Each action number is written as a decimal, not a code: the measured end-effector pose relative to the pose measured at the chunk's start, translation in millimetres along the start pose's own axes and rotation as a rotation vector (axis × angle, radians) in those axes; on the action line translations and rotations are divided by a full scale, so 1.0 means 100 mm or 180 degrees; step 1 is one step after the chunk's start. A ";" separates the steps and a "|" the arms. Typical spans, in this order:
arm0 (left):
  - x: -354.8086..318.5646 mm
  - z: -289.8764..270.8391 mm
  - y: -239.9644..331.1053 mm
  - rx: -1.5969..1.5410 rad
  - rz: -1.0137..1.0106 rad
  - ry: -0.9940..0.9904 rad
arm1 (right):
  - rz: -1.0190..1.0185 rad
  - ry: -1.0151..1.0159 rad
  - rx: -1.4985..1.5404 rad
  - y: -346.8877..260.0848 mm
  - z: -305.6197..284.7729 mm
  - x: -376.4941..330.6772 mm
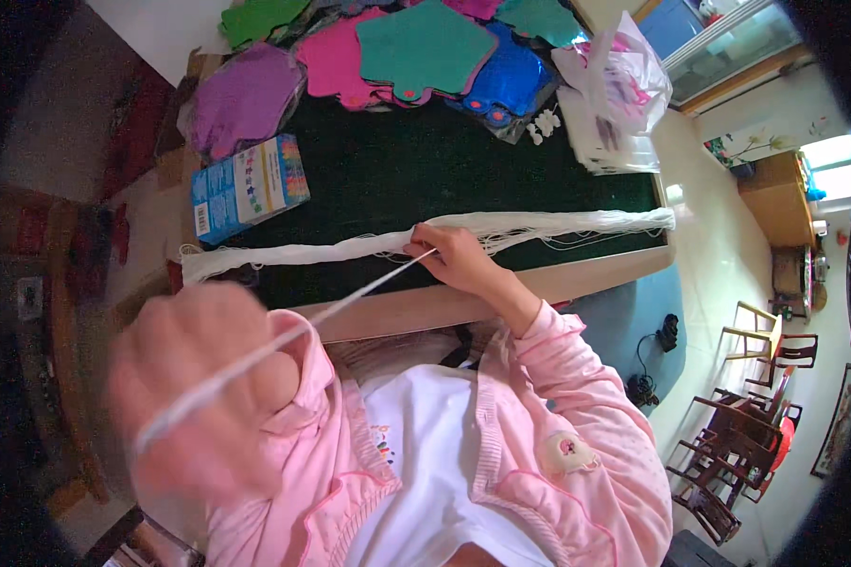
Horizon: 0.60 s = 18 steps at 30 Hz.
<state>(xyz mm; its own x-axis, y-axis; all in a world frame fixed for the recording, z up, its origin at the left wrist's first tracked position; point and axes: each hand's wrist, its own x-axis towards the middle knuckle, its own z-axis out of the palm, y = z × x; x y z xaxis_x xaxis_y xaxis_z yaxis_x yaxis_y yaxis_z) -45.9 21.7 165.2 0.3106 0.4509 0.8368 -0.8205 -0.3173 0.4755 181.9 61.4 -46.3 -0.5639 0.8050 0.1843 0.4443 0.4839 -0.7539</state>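
A long skein of white yarn (321, 253) stretches across the near side of the dark green tabletop, looped at its left end and frayed into loose strands on the right. My right hand (454, 257) is closed at the middle of the skein, pinching a white strand (350, 300) between thumb and fingers. From there the strand runs taut down to the lower left, across my left hand (199, 387). That hand is raised close to the camera and smeared by motion, so its single fingers are not clear; the tight strand ends at its outer edge.
Purple (246, 99), pink, teal (425, 47) and blue (511, 80) felt-like pieces in plastic lie along the far side. A blue-and-white printed packet (251, 189) is at the left, a white plastic bag (619, 85) at the far right. A pale wooden edge (577, 279) borders the table.
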 end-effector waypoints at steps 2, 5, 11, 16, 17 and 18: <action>-0.01 0.02 -0.10 0.0141 -0.0372 0.0300 | 0.0026 0.0033 -0.0052 -0.02 -0.06 -0.03; -0.20 0.16 -0.41 0.0764 -0.1435 0.1296 | 0.0318 -0.0435 0.0249 -0.21 -0.29 -0.06; -0.56 0.21 -1.18 0.1096 -0.2619 0.2296 | 0.0160 0.0133 0.2579 -0.40 -0.46 -0.18; -0.78 -0.08 -1.50 0.1498 -0.2475 0.2742 | -0.0031 0.0118 0.1022 -0.66 -0.51 -0.54; -0.86 -0.09 -1.55 0.1417 -0.2656 0.2725 | 0.0047 0.0156 0.0892 -0.72 -0.60 -0.57; -0.90 -0.08 -1.57 0.1340 -0.2840 0.2708 | 0.0044 0.0152 0.0897 -0.75 -0.69 -0.54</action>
<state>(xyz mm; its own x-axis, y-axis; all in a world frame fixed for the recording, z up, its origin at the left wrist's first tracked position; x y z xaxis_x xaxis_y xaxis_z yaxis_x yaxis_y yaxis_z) 50.8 37.7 12.7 0.1404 0.9755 -0.1696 -0.2295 0.1987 0.9528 227.4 5.7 43.6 -0.5227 0.8294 0.1972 0.2369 0.3635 -0.9009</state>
